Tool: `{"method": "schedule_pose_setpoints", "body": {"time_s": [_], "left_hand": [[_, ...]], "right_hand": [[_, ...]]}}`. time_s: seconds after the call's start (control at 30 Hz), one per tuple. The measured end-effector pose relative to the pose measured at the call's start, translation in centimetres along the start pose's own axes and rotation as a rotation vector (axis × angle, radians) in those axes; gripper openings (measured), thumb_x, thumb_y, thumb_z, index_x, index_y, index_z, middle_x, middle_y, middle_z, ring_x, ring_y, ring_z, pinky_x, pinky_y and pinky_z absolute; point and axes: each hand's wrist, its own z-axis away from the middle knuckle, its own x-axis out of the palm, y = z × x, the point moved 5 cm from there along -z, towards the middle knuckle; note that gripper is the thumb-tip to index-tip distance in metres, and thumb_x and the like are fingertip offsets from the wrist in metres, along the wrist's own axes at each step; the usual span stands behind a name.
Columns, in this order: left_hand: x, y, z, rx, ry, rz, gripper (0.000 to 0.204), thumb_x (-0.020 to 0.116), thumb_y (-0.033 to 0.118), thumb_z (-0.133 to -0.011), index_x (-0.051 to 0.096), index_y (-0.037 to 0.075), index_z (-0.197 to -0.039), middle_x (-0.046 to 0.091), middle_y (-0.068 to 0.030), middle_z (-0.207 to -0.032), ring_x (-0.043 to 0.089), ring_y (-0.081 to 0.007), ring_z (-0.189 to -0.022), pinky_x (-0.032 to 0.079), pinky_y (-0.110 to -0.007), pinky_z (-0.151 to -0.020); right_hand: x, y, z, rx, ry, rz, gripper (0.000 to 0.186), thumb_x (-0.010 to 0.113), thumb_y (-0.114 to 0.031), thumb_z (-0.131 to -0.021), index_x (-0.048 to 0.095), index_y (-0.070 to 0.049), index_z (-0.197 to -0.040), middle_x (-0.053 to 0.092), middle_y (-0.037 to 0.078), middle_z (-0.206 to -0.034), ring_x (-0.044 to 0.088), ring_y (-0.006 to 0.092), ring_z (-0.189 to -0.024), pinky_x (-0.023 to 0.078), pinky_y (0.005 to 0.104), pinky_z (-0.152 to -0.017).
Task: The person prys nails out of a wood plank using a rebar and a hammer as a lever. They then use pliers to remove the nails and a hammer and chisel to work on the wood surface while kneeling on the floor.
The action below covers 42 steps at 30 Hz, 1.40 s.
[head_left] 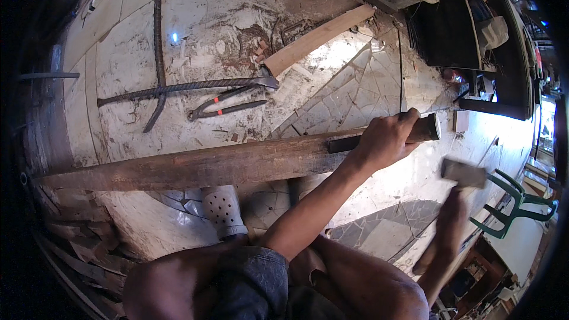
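A long weathered wooden beam [237, 163] lies crosswise in front of me. Over its right end, my left hand [384, 142] is closed round a dark, flat-sided bar [424, 128]. The bar's pale-rimmed end sticks out to the right of my fingers, and a dark flat strip shows to their left. Whether bar and strip are one piece is hidden by the hand. At the right, my right hand [455, 204], blurred by motion, grips a hammer. The blocky hammer head [463, 173] is up, apart from the bar, below and right of its end.
Beyond the beam lie pincers [228, 105] with dark handles, a ribbed steel bar [184, 88], another rod [158, 29] and a wooden plank [323, 38]. A green plastic chair [512, 201] stands at the right. Scrap wood [89, 243] is piled at the left. My shoe [224, 210] is near the beam.
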Motion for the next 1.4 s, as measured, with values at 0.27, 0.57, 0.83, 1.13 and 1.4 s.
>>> {"method": "schedule_pose_setpoints", "body": {"time_s": [0.27, 0.57, 0.83, 1.13, 1.4], "left_hand": [[-0.6, 0.3, -0.6, -0.065, 0.000, 0.072, 0.051, 0.077, 0.014, -0.068, 0.048, 0.001, -0.107, 0.064, -0.0227, -0.081, 0.065, -0.0399, -0.076, 0.054, -0.044, -0.064], [-0.8, -0.9, 0.2, -0.145, -0.077, -0.011, 0.056, 0.077, 0.012, -0.067, 0.048, -0.003, -0.112, 0.064, -0.0234, -0.083, 0.065, -0.0400, -0.077, 0.053, -0.044, -0.066], [0.2, -0.3, -0.6, -0.094, -0.054, 0.069, 0.052, 0.076, 0.012, -0.068, 0.049, -0.003, -0.109, 0.064, -0.0239, -0.085, 0.065, -0.0398, -0.079, 0.053, -0.045, -0.068], [-0.6, -0.8, -0.5, -0.165, -0.055, 0.055, 0.045, 0.073, 0.015, -0.073, 0.051, -0.003, -0.107, 0.065, -0.0242, -0.082, 0.067, -0.0354, -0.079, 0.054, -0.041, -0.069], [-16.9, 2.7, -5.4, 0.014, 0.400, 0.685, 0.040, 0.059, 0.036, -0.090, 0.049, 0.002, -0.110, 0.056, -0.0061, -0.090, 0.056, -0.0113, -0.083, 0.050, -0.029, -0.061]], "right_hand": [[-16.1, 5.4, -3.2, 0.094, 0.684, -1.019, 0.058, 0.036, -0.043, -0.099, 0.031, -0.006, -0.143, 0.037, 0.012, -0.141, 0.036, 0.0241, -0.126, 0.033, 0.0373, -0.102], [-11.8, -8.4, -6.1, -0.157, -0.168, -0.287, 0.040, 0.048, -0.026, -0.098, 0.047, 0.002, -0.128, 0.056, 0.015, -0.110, 0.054, 0.0232, -0.102, 0.045, 0.0344, -0.089], [-14.8, -9.3, -6.3, -0.031, 0.091, -0.593, 0.033, 0.044, -0.034, -0.100, 0.051, -0.003, -0.108, 0.051, 0.005, -0.088, 0.048, 0.0132, -0.079, 0.041, 0.0275, -0.070], [-6.5, -7.0, -5.2, 0.161, -0.112, -0.826, 0.043, 0.039, -0.048, -0.099, 0.051, -0.008, -0.087, 0.038, -0.005, -0.058, 0.035, 0.0042, -0.045, 0.026, 0.0216, -0.039], [5.6, -2.6, 3.7, 0.555, -0.286, -1.081, 0.036, 0.042, -0.041, -0.099, 0.050, -0.007, -0.088, 0.041, -0.003, -0.058, 0.039, 0.0063, -0.044, 0.031, 0.0237, -0.038]]}}
